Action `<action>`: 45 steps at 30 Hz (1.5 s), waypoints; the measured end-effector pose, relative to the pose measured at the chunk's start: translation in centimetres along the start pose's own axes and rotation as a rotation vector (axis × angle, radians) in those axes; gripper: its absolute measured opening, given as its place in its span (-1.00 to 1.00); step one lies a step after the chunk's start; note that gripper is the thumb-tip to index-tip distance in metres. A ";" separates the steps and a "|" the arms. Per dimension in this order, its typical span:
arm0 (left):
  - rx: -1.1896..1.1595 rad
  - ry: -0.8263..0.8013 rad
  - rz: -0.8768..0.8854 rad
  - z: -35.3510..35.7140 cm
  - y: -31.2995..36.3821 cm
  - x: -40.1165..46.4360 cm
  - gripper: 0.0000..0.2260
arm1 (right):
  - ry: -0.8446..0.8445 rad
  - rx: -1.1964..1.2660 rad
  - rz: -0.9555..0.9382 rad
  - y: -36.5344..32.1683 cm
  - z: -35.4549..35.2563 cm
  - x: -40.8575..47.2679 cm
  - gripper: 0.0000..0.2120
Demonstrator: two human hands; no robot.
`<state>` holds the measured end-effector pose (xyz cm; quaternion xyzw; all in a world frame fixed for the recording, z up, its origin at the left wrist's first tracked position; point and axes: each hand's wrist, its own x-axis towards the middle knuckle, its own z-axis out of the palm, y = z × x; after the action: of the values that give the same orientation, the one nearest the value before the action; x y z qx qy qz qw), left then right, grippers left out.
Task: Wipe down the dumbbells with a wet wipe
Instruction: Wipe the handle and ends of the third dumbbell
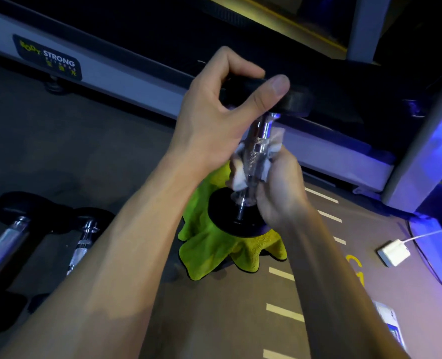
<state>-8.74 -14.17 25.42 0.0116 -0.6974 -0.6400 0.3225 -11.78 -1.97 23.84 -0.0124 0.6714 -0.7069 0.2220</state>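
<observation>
- While two other dumbbells [46, 237] lie on the dark floor [116, 156] at the far left, untouched, the one being cleaned stands on end near the middle, its lower head resting on a green cloth [214, 244]
- The left hand [222, 99] grips the upper black head of the dumbbell [258, 141], thumb along the front edge and fingers curled over the top, steadying it upright with a slight tilt
- Just right of that, the right hand [279, 187] is curled round the chrome handle with the white wet wipe [243, 172] bunched between palm and bar
- To do this step well, I would judge: keep the top hold firm so the weight cannot tip off the cloth, then twist and slide the wipe along the whole knurled grip, into the collar grooves at each end
- The black heads look due a pass afterwards
- Further right, a white charger [393, 252] with its cable lies on the floor, well apart from the work
</observation>
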 end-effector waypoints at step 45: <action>-0.026 -0.001 0.063 0.7 0.2 0.3 -0.82 | 0.150 -0.061 -0.386 -0.4 0.2 0.7 -0.68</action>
<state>-9.19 -13.62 25.78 -0.0148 -0.6892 -0.6385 0.3422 -12.45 -2.42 24.02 -0.0948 0.6925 -0.7145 0.0315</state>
